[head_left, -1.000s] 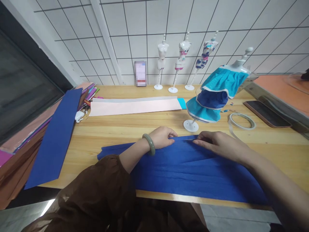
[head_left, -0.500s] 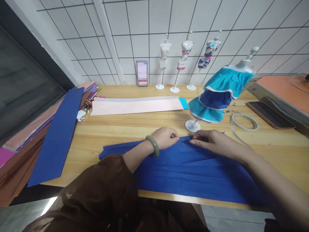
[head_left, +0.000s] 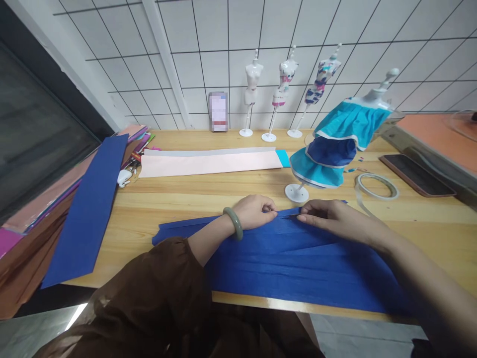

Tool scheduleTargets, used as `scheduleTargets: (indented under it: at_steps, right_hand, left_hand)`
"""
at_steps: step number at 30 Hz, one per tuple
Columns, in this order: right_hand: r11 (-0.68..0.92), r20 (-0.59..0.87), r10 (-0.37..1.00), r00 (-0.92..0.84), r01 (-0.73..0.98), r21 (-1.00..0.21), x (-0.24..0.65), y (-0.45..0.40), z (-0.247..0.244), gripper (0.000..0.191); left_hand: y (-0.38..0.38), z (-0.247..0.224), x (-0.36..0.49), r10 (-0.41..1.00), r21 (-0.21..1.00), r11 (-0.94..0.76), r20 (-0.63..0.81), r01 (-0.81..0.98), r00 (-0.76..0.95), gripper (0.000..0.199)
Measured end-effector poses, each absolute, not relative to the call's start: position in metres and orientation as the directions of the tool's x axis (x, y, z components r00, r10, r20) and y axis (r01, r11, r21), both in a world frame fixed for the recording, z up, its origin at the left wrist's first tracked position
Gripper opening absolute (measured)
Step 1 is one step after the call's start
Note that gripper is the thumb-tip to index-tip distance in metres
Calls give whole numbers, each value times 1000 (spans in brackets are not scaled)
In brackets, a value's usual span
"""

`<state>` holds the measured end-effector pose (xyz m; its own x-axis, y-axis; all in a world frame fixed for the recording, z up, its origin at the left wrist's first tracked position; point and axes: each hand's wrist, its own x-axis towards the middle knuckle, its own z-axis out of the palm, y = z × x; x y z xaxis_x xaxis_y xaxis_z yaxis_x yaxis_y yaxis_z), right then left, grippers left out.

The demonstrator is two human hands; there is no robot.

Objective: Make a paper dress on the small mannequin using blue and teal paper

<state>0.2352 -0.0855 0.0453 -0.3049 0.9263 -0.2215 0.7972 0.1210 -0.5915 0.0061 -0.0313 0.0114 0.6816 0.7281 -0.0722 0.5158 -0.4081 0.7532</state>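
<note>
A long sheet of blue crepe-like paper [head_left: 268,271] lies along the front edge of the table, with pleat-like folds running lengthwise. My left hand [head_left: 257,211], with a green bangle on its wrist, is closed at the upper edge of the blue paper, thumb and forefinger pinched on it. Just to its right, my right hand [head_left: 324,214] is closed around a small dark pointed tool [head_left: 292,217]. The tool's tip points left along the paper's edge towards my left fingers; its rear is hidden in my hand, so its exact kind is unclear.
A small dress form in a tiered turquoise and blue dress [head_left: 333,149] stands right behind my hands. Right of it lie a roll of tape [head_left: 378,186] and a phone [head_left: 417,175]. Pale pink strips [head_left: 208,163] lie behind, a blue strip [head_left: 89,209] at left.
My right hand has shifted slightly right, drawing the dark tool a little away from my left fingers. My left hand stays pinched at the paper's edge.
</note>
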Motion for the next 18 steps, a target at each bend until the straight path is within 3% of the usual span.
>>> scheduleTargets:
  at_steps: [18]
  right_hand:
    - [89,-307,899,-312,816,-571,250,-78,43,40]
  left_hand:
    - [-31,11,7,715,744,-418,-84,522,693,26]
